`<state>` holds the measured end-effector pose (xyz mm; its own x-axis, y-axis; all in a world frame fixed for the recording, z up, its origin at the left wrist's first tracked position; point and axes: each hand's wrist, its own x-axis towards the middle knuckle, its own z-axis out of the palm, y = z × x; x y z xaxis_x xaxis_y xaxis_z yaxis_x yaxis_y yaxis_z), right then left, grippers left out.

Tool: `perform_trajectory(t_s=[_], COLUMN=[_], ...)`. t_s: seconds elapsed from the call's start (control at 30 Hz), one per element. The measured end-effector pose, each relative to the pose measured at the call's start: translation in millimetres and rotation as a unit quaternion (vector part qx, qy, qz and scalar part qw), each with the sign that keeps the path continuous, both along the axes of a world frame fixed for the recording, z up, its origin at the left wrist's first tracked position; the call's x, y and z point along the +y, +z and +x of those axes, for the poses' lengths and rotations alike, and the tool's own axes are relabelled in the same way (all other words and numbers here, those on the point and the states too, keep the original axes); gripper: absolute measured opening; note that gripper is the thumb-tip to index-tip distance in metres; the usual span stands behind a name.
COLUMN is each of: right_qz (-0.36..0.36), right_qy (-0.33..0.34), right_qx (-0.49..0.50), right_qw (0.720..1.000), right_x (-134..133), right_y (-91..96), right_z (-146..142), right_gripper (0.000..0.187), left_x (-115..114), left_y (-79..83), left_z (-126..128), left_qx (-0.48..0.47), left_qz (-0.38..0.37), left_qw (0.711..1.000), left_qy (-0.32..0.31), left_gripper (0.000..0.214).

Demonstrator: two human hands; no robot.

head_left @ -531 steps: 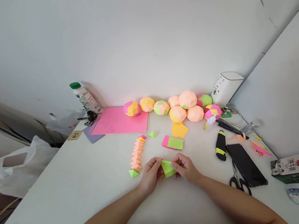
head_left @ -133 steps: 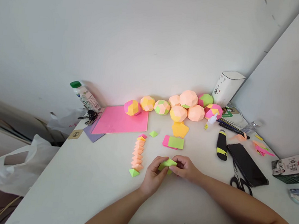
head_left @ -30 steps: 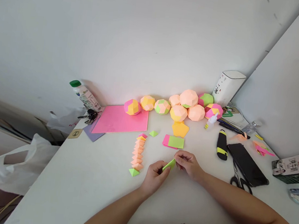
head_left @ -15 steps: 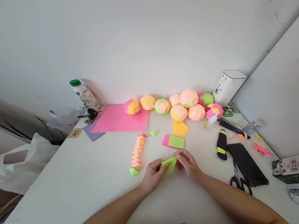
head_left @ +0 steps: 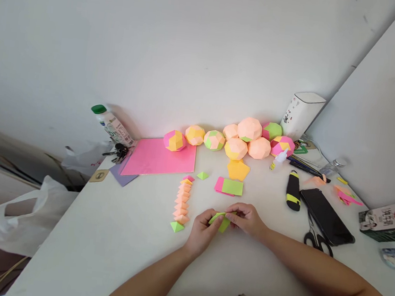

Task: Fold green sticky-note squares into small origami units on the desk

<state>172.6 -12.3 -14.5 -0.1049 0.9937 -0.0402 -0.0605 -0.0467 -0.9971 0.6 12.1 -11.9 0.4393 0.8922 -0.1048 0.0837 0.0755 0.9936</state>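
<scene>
Green paper [head_left: 223,225], creased into flat facets and partly hidden by fingers, is held just on the near side of the slips [head_left: 232,187], a small pink and green stack on the white worktop [head_left: 130,235]. The left hand [head_left: 205,229] has its grip pinched on the paper's left part; the right hand [head_left: 245,219] has its grip closed on the right part. Left of the slips runs a row [head_left: 182,201] of folded peaks, mostly peach. Beyond the slips lie a flat yellow star [head_left: 238,170] and faceted paper balls [head_left: 249,129], some touching; a glue bottle [head_left: 279,159] stands before one, hiding part of it. Far left of the slips, past a smooth pink sheet [head_left: 157,157], is a green-capped bottle [head_left: 112,125], contents not visible. Right of the slips are a cutter [head_left: 294,191], a glossy phone [head_left: 327,217] just beside scissors [head_left: 313,234], a clear jar [head_left: 333,168] and a printed carton [head_left: 387,222]. White, crinkled plastic forms a bag [head_left: 30,219] well left of the slips.
</scene>
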Motion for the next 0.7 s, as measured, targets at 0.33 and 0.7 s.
perform_trajectory(t_s=[0.33, 0.7], right_qz=[0.005, 0.001], right_qy=[0.003, 0.013], right_qx=[-0.026, -0.039], right_qw=[1.0, 0.999], right_x=[0.1, 0.0], right_y=[0.3, -1.2], right_z=[-0.2, 0.5], right_gripper=[0.019, 0.022], left_x=[-0.4, -0.4], left_y=[0.2, -2.4], left_z=[0.8, 2.0], left_qx=[-0.015, -0.042], left_qz=[0.001, -0.019], left_qw=[1.0, 0.998], left_qy=[0.019, 0.044], left_gripper=[0.033, 0.03])
